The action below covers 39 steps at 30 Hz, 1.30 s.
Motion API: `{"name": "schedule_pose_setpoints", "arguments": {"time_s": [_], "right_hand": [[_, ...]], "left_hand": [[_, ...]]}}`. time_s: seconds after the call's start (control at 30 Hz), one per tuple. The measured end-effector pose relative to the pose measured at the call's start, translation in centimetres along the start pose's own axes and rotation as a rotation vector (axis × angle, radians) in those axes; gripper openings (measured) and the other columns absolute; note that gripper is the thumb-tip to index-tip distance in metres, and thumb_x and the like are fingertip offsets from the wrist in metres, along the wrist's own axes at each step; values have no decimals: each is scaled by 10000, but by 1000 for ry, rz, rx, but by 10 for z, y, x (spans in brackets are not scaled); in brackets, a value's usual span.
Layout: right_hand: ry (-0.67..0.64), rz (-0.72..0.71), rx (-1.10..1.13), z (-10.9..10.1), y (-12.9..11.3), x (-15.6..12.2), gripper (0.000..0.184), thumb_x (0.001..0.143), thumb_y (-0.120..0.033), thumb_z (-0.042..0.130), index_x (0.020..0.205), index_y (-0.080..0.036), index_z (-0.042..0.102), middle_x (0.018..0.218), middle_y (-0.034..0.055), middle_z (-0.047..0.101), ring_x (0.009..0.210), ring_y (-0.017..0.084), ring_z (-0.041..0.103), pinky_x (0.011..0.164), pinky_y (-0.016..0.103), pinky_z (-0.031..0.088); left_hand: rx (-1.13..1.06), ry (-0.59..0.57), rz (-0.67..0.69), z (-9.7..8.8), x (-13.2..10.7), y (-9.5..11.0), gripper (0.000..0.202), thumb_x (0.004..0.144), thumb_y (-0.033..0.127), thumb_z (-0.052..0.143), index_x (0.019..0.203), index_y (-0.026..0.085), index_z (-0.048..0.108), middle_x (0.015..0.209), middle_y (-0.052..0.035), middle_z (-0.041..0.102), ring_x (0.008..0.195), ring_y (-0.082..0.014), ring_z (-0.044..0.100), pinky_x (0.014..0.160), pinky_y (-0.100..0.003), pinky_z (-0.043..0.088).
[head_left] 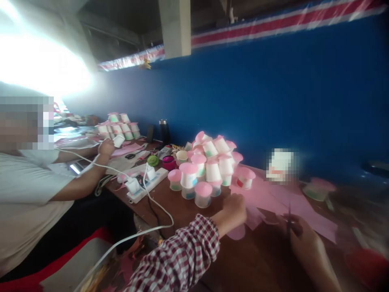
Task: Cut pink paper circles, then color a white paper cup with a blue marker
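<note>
Apparently I'm cutting pink paper (258, 192): right hand (304, 237) grips scissors (289, 221), left hand (234, 211) curls, hold unclear; next needs steady snipping.

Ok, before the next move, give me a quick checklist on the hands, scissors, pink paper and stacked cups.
1. Scissors in the right hand: ok, though blurred.
2. Left hand apart from the scissors: ok.
3. Left hand's grip on the pink paper: cannot tell, fingertips hidden.
4. Pink paper free of cups: not ok, one pink-topped cup stands on its left part.
5. Stacked cups all upright: not ok, some near the top tilt.
</note>
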State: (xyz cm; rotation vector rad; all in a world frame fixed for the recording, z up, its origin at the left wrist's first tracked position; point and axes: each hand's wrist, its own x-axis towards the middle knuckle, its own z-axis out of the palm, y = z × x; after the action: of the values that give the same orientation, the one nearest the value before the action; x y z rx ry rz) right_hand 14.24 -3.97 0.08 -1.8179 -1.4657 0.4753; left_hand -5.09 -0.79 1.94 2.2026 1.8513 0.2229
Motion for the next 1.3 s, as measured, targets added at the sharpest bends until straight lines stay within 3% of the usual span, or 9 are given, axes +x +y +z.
{"name": "schedule_pose_setpoints", "arguments": {"time_s": [0.17, 0.3, 0.37, 0.53, 0.83, 0.93, 1.1, 1.17, 1.3], "right_hand": [[-35, 69, -22, -2, -5, 0, 457, 563, -577, 524, 854, -230, 588, 733, 100, 719, 763, 335, 668, 579, 360, 463], [-14, 45, -11, -3, -5, -2, 469, 594, -581, 491, 868, -216, 601, 771, 112, 718, 818, 337, 663, 610, 360, 461], [-7, 37, 2, -3, -6, -4, 490, 606, -595, 479, 878, -207, 603, 770, 114, 711, 805, 328, 662, 628, 361, 460], [-2, 51, 48, -5, -13, -7, 524, 609, -621, 487, 876, -183, 595, 697, 104, 691, 698, 294, 654, 591, 340, 454], [48, -33, 155, 0, -7, -7, 453, 706, -563, 502, 859, -145, 589, 605, 89, 652, 548, 220, 614, 508, 286, 436], [56, -63, 146, 3, 0, -5, 430, 744, -543, 517, 877, -143, 604, 631, 85, 662, 564, 207, 614, 527, 275, 434], [60, -74, 143, 11, 13, -1, 436, 757, -541, 538, 947, -154, 605, 655, 65, 669, 591, 205, 616, 544, 269, 431], [58, -68, 148, 12, 16, 0, 440, 757, -544, 541, 951, -154, 604, 649, 63, 666, 590, 206, 611, 545, 273, 432], [66, -63, 164, 12, 16, 0, 442, 754, -552, 547, 927, -149, 605, 640, 61, 657, 586, 202, 610, 551, 274, 435]], "left_hand": [[-34, 141, 31, 2, -16, 7, 337, 833, 365, 432, 1081, 162, 533, 1069, -116, 597, 954, -255, 579, 759, -365, 477], [-189, 289, 119, 10, -36, 15, 234, 833, 370, 454, 986, 249, 583, 978, -40, 625, 911, -211, 590, 771, -340, 469], [-244, 298, 188, 16, -45, 19, 183, 828, 355, 478, 936, 279, 603, 951, -9, 637, 917, -202, 585, 765, -327, 468], [-284, 311, 257, 27, -59, 34, 139, 799, 319, 534, 856, 230, 624, 862, -21, 647, 831, -201, 594, 741, -331, 477], [-382, 242, 490, 41, -89, 45, 153, 785, 287, 587, 923, 229, 620, 884, -3, 622, 825, -150, 576, 780, -270, 460], [-275, 253, 416, 34, -83, 36, 132, 815, 276, 538, 913, 240, 619, 894, -9, 620, 824, -159, 572, 773, -287, 451], [5, 318, 109, 17, -50, 14, 246, 813, 314, 517, 1040, 233, 563, 969, -60, 609, 913, -234, 561, 774, -348, 437], [63, 288, 27, 14, -36, 7, 389, 792, 382, 543, 1139, 206, 516, 1011, -90, 604, 963, -265, 551, 770, -358, 437], [79, 177, -61, 13, -16, 4, 501, 770, 552, 504, 1099, 176, 533, 1082, -124, 592, 1001, -279, 545, 793, -357, 431]]}}
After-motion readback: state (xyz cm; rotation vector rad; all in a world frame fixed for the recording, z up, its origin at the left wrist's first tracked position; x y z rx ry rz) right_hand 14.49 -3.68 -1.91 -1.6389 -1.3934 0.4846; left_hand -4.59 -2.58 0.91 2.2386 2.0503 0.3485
